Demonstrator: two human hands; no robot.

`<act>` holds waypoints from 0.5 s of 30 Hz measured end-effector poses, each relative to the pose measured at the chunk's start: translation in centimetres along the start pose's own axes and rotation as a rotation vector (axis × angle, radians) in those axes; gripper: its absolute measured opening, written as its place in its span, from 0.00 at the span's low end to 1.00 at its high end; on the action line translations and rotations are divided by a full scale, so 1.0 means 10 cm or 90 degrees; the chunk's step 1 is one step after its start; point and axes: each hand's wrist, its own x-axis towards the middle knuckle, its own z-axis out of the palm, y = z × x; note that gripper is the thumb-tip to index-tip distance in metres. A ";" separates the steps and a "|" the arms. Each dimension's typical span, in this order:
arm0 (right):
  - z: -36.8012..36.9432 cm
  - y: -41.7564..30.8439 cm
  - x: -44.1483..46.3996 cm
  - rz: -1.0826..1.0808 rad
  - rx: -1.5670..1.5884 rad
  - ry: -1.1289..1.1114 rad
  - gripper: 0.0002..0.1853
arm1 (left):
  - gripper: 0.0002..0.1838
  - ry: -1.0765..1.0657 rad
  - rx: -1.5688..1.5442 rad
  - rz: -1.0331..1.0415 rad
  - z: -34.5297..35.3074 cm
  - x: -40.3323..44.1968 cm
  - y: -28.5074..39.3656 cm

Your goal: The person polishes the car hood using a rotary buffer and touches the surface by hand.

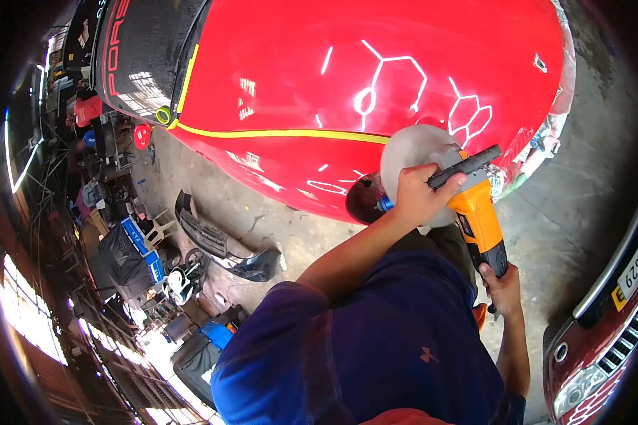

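My left hand (422, 195) is wrapped round the black side handle (468, 166) of a yellow and black polisher (476, 212). Lower down, my right hand (502, 287) grips the black rear end of the same tool. The round whitish pad (411, 152) lies over the edge of a glossy red car hood (298, 71), just where a yellow tape strip (283, 133) ends. Whether the pad touches the paint, I cannot tell. Beside the pad, a dark round opening (364, 200) shows in the red bodywork.
A dark bumper part (223, 244) lies on the concrete floor (294, 244) at the left. At the lower right stands a dark red vehicle (602, 354). Plastic sheeting (539, 145) hangs at the hood's front edge. A tape roll (164, 115) sits by the windshield.
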 end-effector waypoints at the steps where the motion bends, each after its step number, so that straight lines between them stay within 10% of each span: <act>1: 0.02 0.01 0.00 0.001 0.008 -0.004 0.23 | 0.27 0.005 0.007 -0.006 -0.04 0.00 -0.01; 15: 1.46 -1.37 0.69 -0.332 -0.280 -0.196 0.34 | 0.26 0.305 0.024 -0.065 -2.23 0.21 -0.57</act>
